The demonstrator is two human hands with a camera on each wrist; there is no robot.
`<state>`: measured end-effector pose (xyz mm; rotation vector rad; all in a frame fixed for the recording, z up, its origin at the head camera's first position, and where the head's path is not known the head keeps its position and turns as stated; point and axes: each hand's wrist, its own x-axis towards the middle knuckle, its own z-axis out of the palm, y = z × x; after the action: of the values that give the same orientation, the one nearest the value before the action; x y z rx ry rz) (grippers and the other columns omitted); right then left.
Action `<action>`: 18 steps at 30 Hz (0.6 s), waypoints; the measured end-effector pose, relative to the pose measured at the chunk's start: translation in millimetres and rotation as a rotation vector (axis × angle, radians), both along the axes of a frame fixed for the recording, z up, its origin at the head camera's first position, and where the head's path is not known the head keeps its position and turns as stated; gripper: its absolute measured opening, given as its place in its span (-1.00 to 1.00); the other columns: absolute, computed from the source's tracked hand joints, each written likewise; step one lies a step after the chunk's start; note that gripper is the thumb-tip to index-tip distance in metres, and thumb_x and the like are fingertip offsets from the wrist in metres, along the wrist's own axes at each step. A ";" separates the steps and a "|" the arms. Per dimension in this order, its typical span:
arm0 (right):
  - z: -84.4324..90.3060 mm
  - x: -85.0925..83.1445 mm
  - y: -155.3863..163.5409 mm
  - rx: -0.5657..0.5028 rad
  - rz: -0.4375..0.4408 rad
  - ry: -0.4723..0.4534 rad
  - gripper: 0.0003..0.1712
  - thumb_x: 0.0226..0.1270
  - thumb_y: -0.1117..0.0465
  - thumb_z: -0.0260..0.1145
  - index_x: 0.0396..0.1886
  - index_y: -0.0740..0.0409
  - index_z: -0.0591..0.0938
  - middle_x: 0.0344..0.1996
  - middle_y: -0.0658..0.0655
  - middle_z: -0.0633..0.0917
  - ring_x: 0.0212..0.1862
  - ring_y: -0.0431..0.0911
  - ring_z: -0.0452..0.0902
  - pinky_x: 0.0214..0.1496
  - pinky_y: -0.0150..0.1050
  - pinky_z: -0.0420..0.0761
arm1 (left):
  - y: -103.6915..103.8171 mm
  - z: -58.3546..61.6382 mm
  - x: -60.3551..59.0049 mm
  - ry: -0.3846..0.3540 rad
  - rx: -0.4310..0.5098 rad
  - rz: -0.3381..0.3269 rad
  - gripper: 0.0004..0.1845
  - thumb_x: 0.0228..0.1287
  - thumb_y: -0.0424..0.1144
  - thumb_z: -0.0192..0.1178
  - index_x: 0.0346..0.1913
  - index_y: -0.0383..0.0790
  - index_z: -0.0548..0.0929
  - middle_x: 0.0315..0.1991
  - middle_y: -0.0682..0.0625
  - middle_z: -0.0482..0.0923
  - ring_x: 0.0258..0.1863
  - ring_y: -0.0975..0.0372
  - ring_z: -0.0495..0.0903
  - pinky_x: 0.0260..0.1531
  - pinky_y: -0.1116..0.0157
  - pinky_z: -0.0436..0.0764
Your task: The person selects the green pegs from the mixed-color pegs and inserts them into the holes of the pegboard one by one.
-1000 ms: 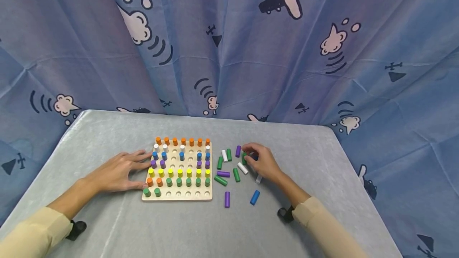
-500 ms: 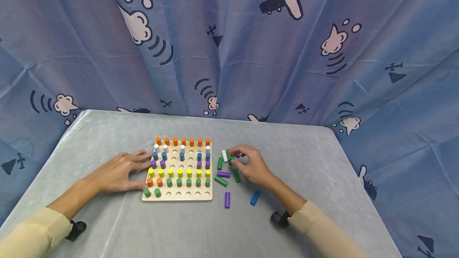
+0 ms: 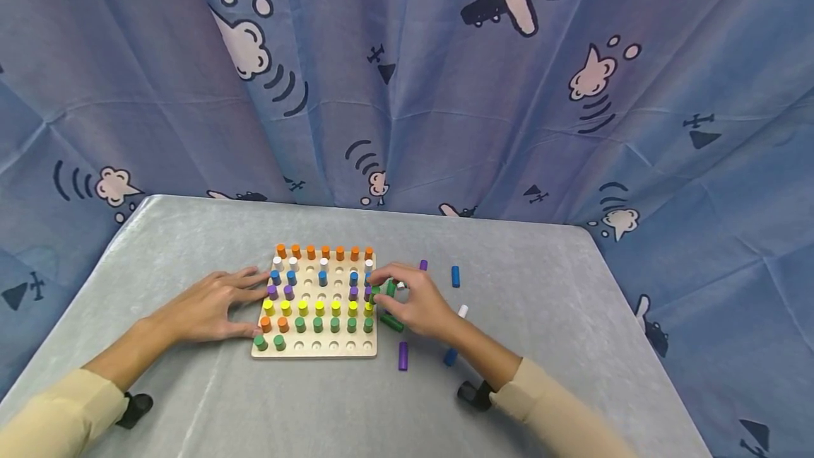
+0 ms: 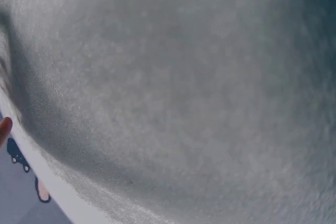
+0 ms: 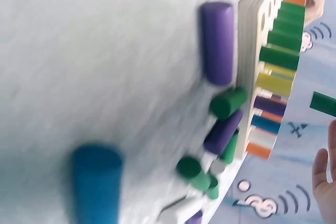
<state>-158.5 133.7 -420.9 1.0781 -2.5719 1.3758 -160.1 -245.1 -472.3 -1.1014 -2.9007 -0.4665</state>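
grey cloth table in front of a blue curtain printed with planes and clouds. wooden peg board sits mid table, square grid of holes, most filled with upright pegs: orange along the far row, then white, blue, purple, yellow, green rows, two green and two orange at the near left; the nearest row and several middle holes are open.

left hand lies flat on the cloth, fingers straight and spread, fingertips touching the board's left edge, holding nothing; forearm in a cream sleeve runs back to the lower left. left wrist view shows only blurred grey cloth and a fingertip at the edge.

right hand is just beside the board's right edge, fingers curled, thumb and forefinger pinched on a green peg held over the board's right column near the purple and yellow pegs; wrist low, forearm angled back to the lower right. right wrist view shows that peg in the air beside the board.

loose pegs lie on the cloth right of the board: a green one partly under the hand, purple peg, blue peg, another purple, a white one, a second blue by the wrist.
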 end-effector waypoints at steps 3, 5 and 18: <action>1.1 2.9 -9.3 -0.003 0.029 0.009 -0.69 0.21 0.44 0.43 -0.05 0.19 0.68 -0.14 0.11 0.73 -0.04 -0.15 0.62 0.07 -0.03 0.62 | 0.1 0.2 0.0 0.003 0.000 -0.001 -0.17 0.13 0.37 0.28 0.28 -0.20 0.59 0.41 -0.13 0.38 0.37 -0.14 0.35 0.16 -0.19 0.42; 1.5 5.0 -15.6 -0.012 0.054 0.008 -0.69 0.21 0.44 0.43 -0.05 0.17 0.68 -0.15 0.10 0.73 -0.06 -0.13 0.62 0.05 -0.04 0.62 | 0.2 0.4 0.1 0.004 0.000 -0.002 -0.17 0.13 0.37 0.28 0.28 -0.20 0.59 0.41 -0.13 0.38 0.37 -0.14 0.35 0.16 -0.19 0.42; -2.3 19.1 -60.5 -0.015 0.186 -0.030 -0.70 0.25 0.43 0.41 -0.02 0.25 0.66 -0.10 0.15 0.73 0.00 -0.18 0.62 0.10 -0.14 0.62 | 0.0 0.4 0.2 0.015 0.005 -0.007 -0.18 0.12 0.35 0.30 0.27 -0.21 0.60 0.41 -0.13 0.38 0.36 -0.15 0.36 0.14 -0.19 0.43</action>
<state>-139.4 73.2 -423.2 1.3336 -2.5322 1.4559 -159.9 -245.1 -471.9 -1.1099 -2.8823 -0.4629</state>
